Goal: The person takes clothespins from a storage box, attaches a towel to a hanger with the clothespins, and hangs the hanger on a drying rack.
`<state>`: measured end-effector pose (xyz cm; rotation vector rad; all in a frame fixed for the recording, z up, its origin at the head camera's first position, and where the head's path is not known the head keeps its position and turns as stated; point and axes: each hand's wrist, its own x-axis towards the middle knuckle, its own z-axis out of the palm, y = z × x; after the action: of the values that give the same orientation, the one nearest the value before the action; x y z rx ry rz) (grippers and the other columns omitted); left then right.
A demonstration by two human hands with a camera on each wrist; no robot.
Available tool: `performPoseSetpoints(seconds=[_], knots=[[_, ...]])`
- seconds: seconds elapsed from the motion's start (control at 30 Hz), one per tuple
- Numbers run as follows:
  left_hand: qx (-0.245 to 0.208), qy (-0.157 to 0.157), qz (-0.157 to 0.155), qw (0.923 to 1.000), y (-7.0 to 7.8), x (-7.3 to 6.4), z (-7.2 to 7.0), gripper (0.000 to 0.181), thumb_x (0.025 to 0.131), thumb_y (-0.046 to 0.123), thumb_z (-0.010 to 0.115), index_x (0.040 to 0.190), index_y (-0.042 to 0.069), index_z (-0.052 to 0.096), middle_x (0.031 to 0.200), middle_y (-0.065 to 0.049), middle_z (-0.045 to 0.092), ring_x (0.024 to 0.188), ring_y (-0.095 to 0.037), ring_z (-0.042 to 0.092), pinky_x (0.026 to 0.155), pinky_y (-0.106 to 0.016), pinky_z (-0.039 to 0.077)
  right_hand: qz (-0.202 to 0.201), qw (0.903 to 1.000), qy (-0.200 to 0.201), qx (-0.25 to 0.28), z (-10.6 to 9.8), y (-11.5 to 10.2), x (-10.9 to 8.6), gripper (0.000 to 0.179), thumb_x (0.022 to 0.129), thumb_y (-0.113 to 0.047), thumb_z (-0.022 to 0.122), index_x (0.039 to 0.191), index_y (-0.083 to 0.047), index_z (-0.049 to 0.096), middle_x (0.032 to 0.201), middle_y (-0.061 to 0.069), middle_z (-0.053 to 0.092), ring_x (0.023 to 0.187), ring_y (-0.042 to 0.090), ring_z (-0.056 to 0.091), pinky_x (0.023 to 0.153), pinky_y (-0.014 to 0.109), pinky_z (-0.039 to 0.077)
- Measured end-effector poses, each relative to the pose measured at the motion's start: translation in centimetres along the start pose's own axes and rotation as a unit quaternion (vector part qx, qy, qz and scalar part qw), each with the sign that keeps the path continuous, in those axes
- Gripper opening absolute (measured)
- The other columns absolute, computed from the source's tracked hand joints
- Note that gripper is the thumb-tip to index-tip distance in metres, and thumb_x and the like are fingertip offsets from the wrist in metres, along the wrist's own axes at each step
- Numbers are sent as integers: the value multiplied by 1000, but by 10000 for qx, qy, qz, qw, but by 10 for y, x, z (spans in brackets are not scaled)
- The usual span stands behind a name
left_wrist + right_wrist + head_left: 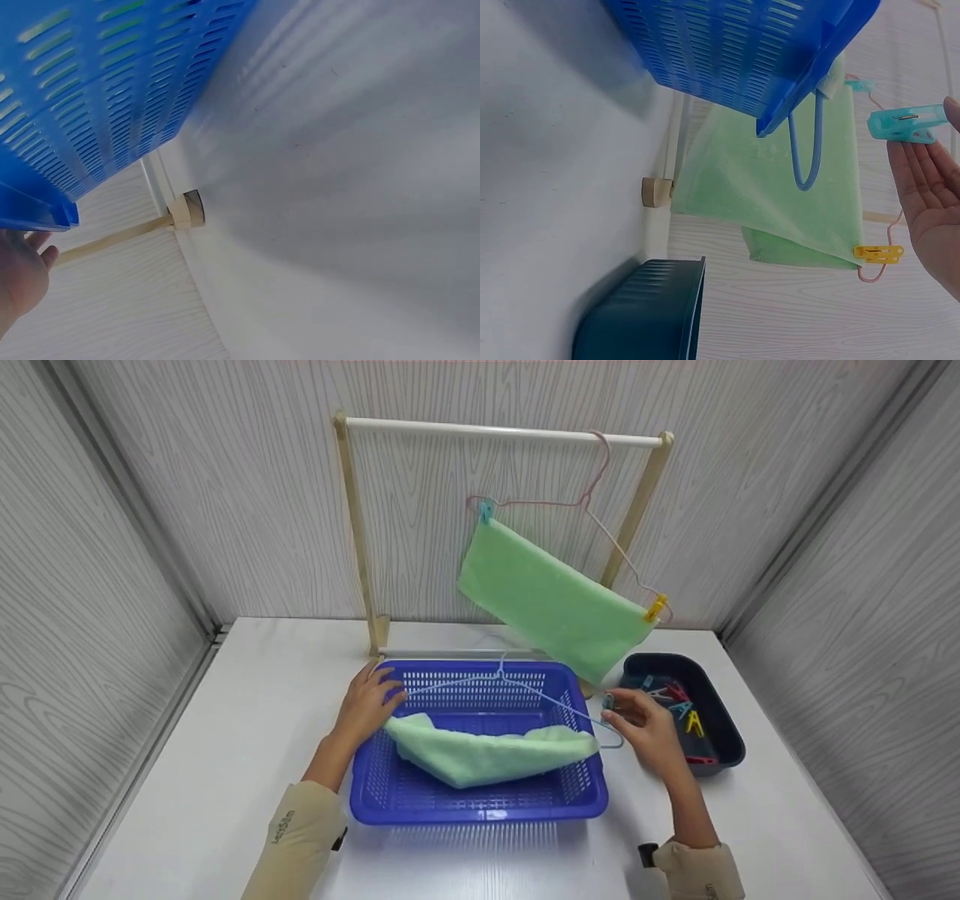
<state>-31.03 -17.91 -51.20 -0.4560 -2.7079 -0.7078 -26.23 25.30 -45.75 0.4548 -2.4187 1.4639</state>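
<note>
My right hand (651, 727) pinches a teal clothespin (907, 122) between thumb and fingers, just right of the blue basket (480, 814). My left hand (367, 701) rests at the basket's left rim, its fingers reaching over beside the left end of a light-blue hanger (540, 692). That hanger lies across the basket, and its right end pokes out past the rim. A pale green cloth (480, 757) spans the basket in front of the hanger, its right corner over the right rim. In the left wrist view the rim partly hides my left hand.
Behind the basket stands a rack with a white bar (472, 430). From it a pink hanger (587, 499) hangs tilted, holding a green cloth (551, 600) by a teal clothespin (486, 510) and a yellow clothespin (655, 608). At right, a dark tub (733, 735) contains several clothespins.
</note>
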Motion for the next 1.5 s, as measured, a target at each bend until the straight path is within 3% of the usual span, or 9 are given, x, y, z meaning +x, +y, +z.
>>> performPoseSetpoints(seconds=[0.2,0.37,0.6,0.8,0.93,1.13,1.3,1.5], knots=[[75,10,179,9998,4,2,4,17,86,17,65,95,4,71,123,-19,53,130,-37,24,105,-46,17,-183,9998,-11,-92,-1,-26,-4,28,83,-2,67,109,6,60,100,17,62,89,24,60,79,32,49],[141,-128,121,9997,10,4,7,17,87,14,64,98,3,71,124,-20,52,131,-38,23,106,-45,16,-64,9999,-18,-113,-2,-31,-5,27,83,-1,67,108,4,61,99,16,62,87,19,60,78,31,49],[99,-36,117,9999,15,5,7,14,86,9,64,94,-1,71,120,-18,56,128,-38,30,104,-45,21,-35,10000,-51,-50,-3,-28,-7,28,83,-2,67,109,6,60,99,17,62,89,22,60,80,37,49],[-553,253,-176,9980,22,6,2,14,87,6,62,97,-1,70,111,-12,61,116,-31,45,98,-42,32,-41,10000,0,-2,-2,5,-6,33,83,-16,70,110,0,62,98,5,63,89,18,60,79,27,49],[-1358,485,-551,9880,28,7,-5,16,90,7,58,102,0,67,102,-12,64,101,-29,55,88,-44,41,95,9999,65,-3,-4,7,-5,32,82,-15,71,109,-1,62,99,6,64,89,16,61,79,26,48],[-2641,638,-845,9587,29,2,-11,17,94,8,53,101,-1,64,93,-11,64,90,-27,60,81,-42,45,-49,9999,60,83,-7,-18,-9,29,81,0,68,108,7,60,102,19,62,91,29,61,80,27,49],[-3140,709,-903,9425,26,-3,-13,17,93,8,54,102,-2,64,87,-8,63,80,-27,59,73,-35,46,31,10000,82,47,-10,-29,-12,30,82,0,68,109,10,59,105,23,61,94,33,59,80,21,47],[-3328,637,-1061,9348,31,-12,-22,20,92,7,56,104,-6,64,79,-4,59,71,-22,55,62,-24,43,73,9998,117,143,-12,-30,-12,31,82,0,67,110,10,59,106,22,61,94,30,60,80,22,47]])
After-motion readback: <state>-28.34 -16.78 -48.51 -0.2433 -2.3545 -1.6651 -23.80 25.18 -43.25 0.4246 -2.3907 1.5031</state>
